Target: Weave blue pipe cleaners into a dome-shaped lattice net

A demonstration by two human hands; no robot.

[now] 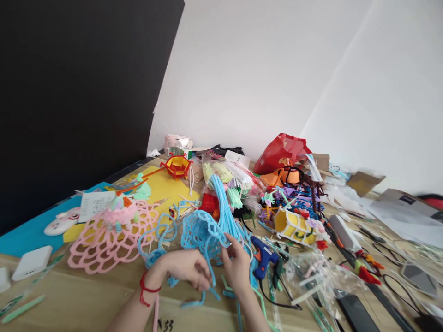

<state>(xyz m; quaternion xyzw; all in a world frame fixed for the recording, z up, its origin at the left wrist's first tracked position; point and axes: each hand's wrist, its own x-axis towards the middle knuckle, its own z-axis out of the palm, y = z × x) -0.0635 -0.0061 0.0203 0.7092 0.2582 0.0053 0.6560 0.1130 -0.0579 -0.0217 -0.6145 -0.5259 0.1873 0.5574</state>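
Note:
A light-blue looped net of fuzzy pipe cleaners (199, 230) lies in front of me, loose strands curling from it. My right hand (237, 263) pinches its right edge between thumb and forefinger. Just left of that, my left hand (188, 268), with a red cord bracelet (147, 290) at the wrist, has its fingers curled in at a hanging blue pipe cleaner (209, 258); the grip is partly hidden by the fingers. A thick bundle of straight blue pipe cleaners (223, 200) rests behind the net. Blue ends stick out below the left fingers.
A pink looped net (100, 244) lies at left. A blue glue gun (265, 256) with its cord is close to my right hand. Farther right are a yellow-and-white lantern shape (292, 225), clear plastic wrap (318, 272) and a black phone (356, 313). A red bag (282, 152) stands behind.

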